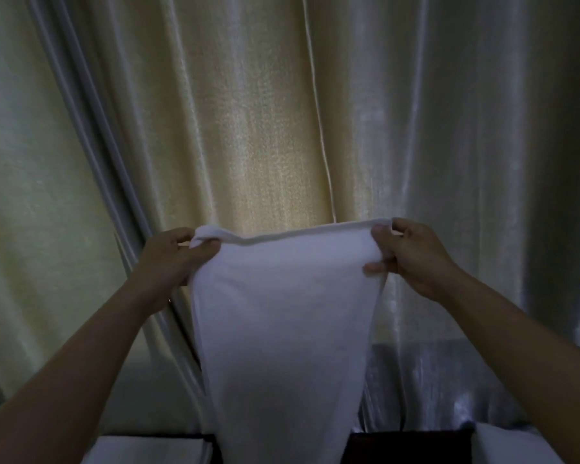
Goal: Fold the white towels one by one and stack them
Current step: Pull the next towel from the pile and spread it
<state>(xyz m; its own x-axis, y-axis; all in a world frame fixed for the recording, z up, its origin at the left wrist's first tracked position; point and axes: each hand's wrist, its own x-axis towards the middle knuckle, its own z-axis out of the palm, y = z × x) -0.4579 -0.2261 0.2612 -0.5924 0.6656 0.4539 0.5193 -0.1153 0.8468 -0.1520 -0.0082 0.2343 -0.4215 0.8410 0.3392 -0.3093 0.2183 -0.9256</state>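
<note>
Forearms extended: left hand (175, 259) and right hand (412, 256) pinch the white towel (282, 329) by its top corners; level them for a square fold.

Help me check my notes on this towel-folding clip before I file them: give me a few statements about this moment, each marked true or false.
1. Both hands hold the white towel up by its top edge. True: the left hand and the right hand each grip a top corner.
2. The towel lies flat on a table. False: it hangs down in the air from the two hands.
3. A curtain hangs behind the towel. True.
4. The right hand is empty and away from the towel. False: its fingers pinch the towel's upper right corner.
5. The towel is dark blue. False: it is white.
</note>
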